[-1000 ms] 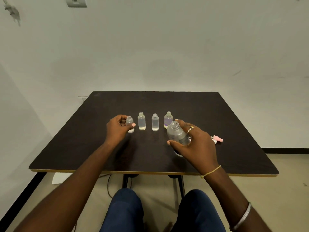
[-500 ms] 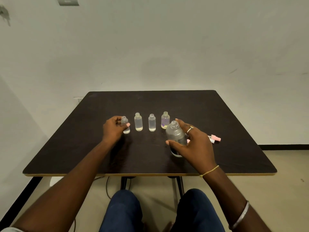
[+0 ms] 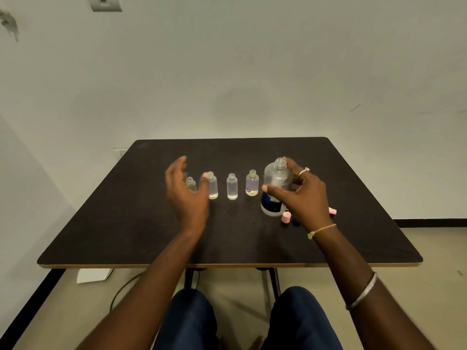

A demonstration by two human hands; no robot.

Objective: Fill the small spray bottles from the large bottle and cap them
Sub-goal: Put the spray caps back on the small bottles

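Several small clear spray bottles stand uncapped in a row on the dark table (image 3: 121, 223): the leftmost small bottle (image 3: 191, 184), a second bottle (image 3: 213, 186), a third bottle (image 3: 232, 186) and a fourth bottle (image 3: 252, 183) with a purple mark. My left hand (image 3: 185, 192) hovers open and blurred just in front of the leftmost one, holding nothing. My right hand (image 3: 304, 195) holds the large clear bottle (image 3: 276, 184) with a blue label, upright on the table, uncapped. Pink caps (image 3: 286, 218) lie by my right wrist, partly hidden.
Another pink cap (image 3: 332, 211) shows to the right of my right hand. A white wall stands right behind the table. My knees are under the table's near edge (image 3: 227, 266). A cable and a white box (image 3: 93, 275) lie on the floor at left.
My left hand has let go of the leftmost small bottle and opened. My right hand has stood the large bottle upright from its tilt.
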